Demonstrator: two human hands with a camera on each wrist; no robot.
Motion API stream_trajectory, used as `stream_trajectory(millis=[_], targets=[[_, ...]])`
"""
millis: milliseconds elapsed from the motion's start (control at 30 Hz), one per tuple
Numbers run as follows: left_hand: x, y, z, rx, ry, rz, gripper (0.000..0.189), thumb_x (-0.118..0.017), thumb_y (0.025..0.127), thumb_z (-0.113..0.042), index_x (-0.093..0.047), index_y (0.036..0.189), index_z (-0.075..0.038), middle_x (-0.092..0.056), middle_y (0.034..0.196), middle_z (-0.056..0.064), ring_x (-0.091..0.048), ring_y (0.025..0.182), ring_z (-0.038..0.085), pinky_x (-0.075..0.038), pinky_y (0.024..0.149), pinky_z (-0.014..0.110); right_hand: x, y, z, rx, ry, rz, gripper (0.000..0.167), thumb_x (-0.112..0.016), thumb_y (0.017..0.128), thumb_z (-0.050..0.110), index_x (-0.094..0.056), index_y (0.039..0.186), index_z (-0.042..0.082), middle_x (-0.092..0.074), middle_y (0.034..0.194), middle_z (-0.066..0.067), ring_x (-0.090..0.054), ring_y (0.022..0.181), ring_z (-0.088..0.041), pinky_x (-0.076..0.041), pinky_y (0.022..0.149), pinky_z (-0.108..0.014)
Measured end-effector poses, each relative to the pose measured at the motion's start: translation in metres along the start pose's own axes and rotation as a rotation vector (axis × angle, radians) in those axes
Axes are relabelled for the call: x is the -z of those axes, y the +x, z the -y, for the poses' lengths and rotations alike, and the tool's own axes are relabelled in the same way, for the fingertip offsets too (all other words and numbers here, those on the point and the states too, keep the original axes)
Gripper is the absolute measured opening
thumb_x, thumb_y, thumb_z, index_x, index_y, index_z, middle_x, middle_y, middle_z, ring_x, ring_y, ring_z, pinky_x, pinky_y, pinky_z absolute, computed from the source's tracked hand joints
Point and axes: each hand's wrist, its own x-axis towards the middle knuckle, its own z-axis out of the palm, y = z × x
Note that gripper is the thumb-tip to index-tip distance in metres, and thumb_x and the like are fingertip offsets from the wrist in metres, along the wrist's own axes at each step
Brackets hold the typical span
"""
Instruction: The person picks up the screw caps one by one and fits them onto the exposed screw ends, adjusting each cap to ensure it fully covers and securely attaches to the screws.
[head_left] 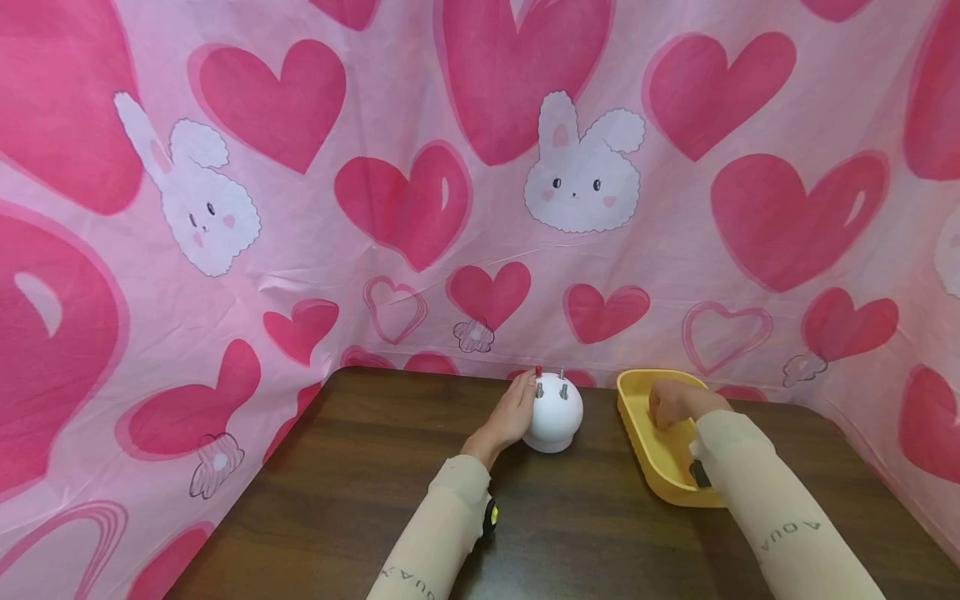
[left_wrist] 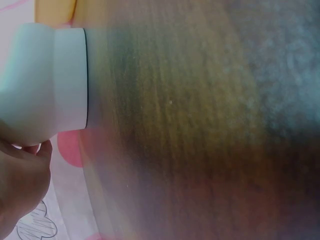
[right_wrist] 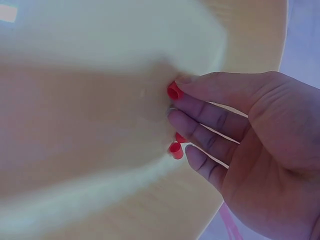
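A white round object [head_left: 557, 417] on a short base stands on the table, with several metal posts sticking up from its top. One post at the back left bears a red cap [head_left: 538, 371]. Against the left side of this object rests my left hand [head_left: 514, 410], its fingers lying along the curve; the left wrist view shows the hand [left_wrist: 22, 182] at the white wall's edge. Inside the yellow tray, my right hand [head_left: 678, 403] pinches a small hollow red cap [right_wrist: 175, 90] between thumb and forefinger. Two more red caps [right_wrist: 176, 151] lie by its lower fingertips.
The yellow tray [head_left: 648, 462] stands on the dark wooden table [head_left: 360, 467], to the right of the white object. A pink cloth [head_left: 390, 242] with hearts and rabbits hangs behind the table and along both sides.
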Motion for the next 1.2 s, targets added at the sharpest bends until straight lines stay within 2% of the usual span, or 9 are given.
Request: stream_trajectory(millis=[200, 300, 433, 633, 767, 967, 1200], targets=[[0.000, 0.000, -0.001, 0.000, 0.000, 0.002, 0.057, -0.025, 0.112, -0.040, -0.034, 0.159, -0.010, -0.037, 0.162, 0.009, -0.033, 0.150, 0.028, -0.025, 0.123, 0.050, -0.001, -0.005, 0.007, -0.061, 0.011, -0.001, 0.005, -0.075, 0.074, 0.000, -0.071, 0.073, 0.003, -0.064, 0.066, 0.001, -0.057, 0.062, -0.012, -0.049, 0.058, -0.025], [0.000, 0.000, -0.001, -0.001, 0.002, 0.004, 0.057, -0.025, 0.112, -0.041, -0.035, 0.159, -0.010, -0.037, 0.162, 0.009, -0.034, 0.149, 0.029, -0.026, 0.122, 0.050, -0.002, -0.007, 0.009, -0.091, 0.046, 0.021, 0.005, -0.075, 0.079, 0.002, -0.072, 0.076, 0.002, -0.068, 0.069, -0.002, -0.061, 0.065, -0.014, -0.053, 0.060, -0.028], [0.000, 0.000, 0.000, 0.010, 0.005, 0.011, 0.058, -0.025, 0.112, -0.043, -0.034, 0.160, -0.012, -0.037, 0.162, 0.008, -0.034, 0.149, 0.029, -0.026, 0.122, 0.051, -0.001, -0.010, 0.009, -0.098, 0.099, 0.050, 0.005, -0.073, 0.083, 0.003, -0.073, 0.078, 0.002, -0.070, 0.072, -0.002, -0.062, 0.067, -0.013, -0.051, 0.058, -0.027], [0.000, 0.001, 0.000, 0.009, 0.012, 0.009, 0.058, -0.024, 0.112, -0.044, -0.033, 0.160, -0.012, -0.036, 0.162, 0.008, -0.033, 0.150, 0.029, -0.026, 0.122, 0.052, 0.000, -0.012, 0.011, -0.076, 0.184, 0.088, 0.010, -0.071, 0.085, 0.001, -0.068, 0.076, -0.003, -0.070, 0.072, -0.002, -0.058, 0.063, -0.011, -0.045, 0.056, -0.024], [-0.001, 0.001, 0.000, 0.002, 0.018, 0.006, 0.058, -0.024, 0.112, -0.044, -0.034, 0.160, -0.012, -0.037, 0.162, 0.008, -0.034, 0.149, 0.030, -0.027, 0.122, 0.052, -0.001, -0.010, 0.008, -0.036, 0.239, 0.086, 0.012, -0.069, 0.086, 0.000, -0.066, 0.076, -0.006, -0.071, 0.072, -0.005, -0.056, 0.063, -0.010, -0.043, 0.055, -0.022], [-0.001, 0.001, 0.002, 0.015, 0.008, 0.017, 0.058, -0.024, 0.112, -0.044, -0.034, 0.160, -0.013, -0.036, 0.162, 0.008, -0.034, 0.149, 0.029, -0.026, 0.122, 0.052, 0.002, -0.012, 0.007, 0.020, 0.337, 0.060, 0.012, -0.068, 0.088, 0.000, -0.068, 0.086, -0.012, -0.074, 0.081, -0.014, -0.065, 0.072, -0.016, -0.054, 0.066, -0.032], [0.001, 0.001, 0.001, 0.029, -0.007, 0.019, 0.059, -0.025, 0.111, -0.046, -0.033, 0.160, -0.015, -0.036, 0.163, 0.007, -0.033, 0.150, 0.029, -0.025, 0.122, 0.053, 0.006, -0.013, 0.007, 0.056, 0.375, 0.022, 0.013, -0.066, 0.090, 0.002, -0.069, 0.087, -0.011, -0.071, 0.080, -0.011, -0.064, 0.075, -0.018, -0.057, 0.071, -0.038]])
